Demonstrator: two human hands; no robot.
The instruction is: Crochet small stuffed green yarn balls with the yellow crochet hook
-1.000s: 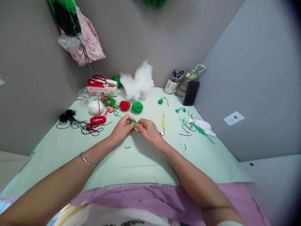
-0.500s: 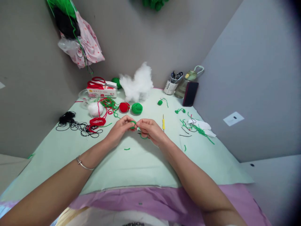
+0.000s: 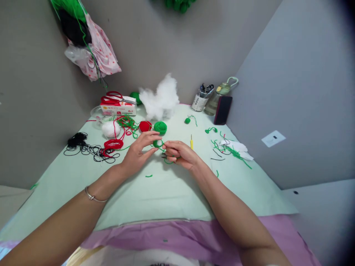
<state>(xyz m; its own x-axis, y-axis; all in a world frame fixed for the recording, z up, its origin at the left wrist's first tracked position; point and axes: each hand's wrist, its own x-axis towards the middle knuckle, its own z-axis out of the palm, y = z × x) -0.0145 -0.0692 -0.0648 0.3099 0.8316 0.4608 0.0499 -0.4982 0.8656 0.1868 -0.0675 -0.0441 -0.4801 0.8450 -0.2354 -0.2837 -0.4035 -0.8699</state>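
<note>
A small green crochet piece (image 3: 158, 143) with white stuffing showing in its opening lies between my hands, above the table. My left hand (image 3: 138, 150) holds it from the left, thumb below and fingers above. From the right, my right hand (image 3: 180, 153) pinches its edge or the yarn at it; the fingertips hide which. The other right fingers are curled, and a dark pointed tool tip (image 3: 164, 157) sticks out beneath them beside a green yarn loop (image 3: 168, 161). A yellow-handled crochet hook (image 3: 191, 143) lies just beyond my right hand.
Behind my hands are a green yarn ball (image 3: 160, 128), a red ball (image 3: 145, 126) and white stuffing (image 3: 161, 98). Red scissors (image 3: 112, 98) rest on a box (image 3: 119, 108). Tangled black yarn (image 3: 77, 140) lies left, green scraps (image 3: 235, 153) right. A phone (image 3: 223, 111) leans against a bottle (image 3: 213, 103).
My left fingers have spread wider around the crochet piece, which has turned so its white stuffing shows. My right hand stays nearly in place. The view has shifted slightly.
</note>
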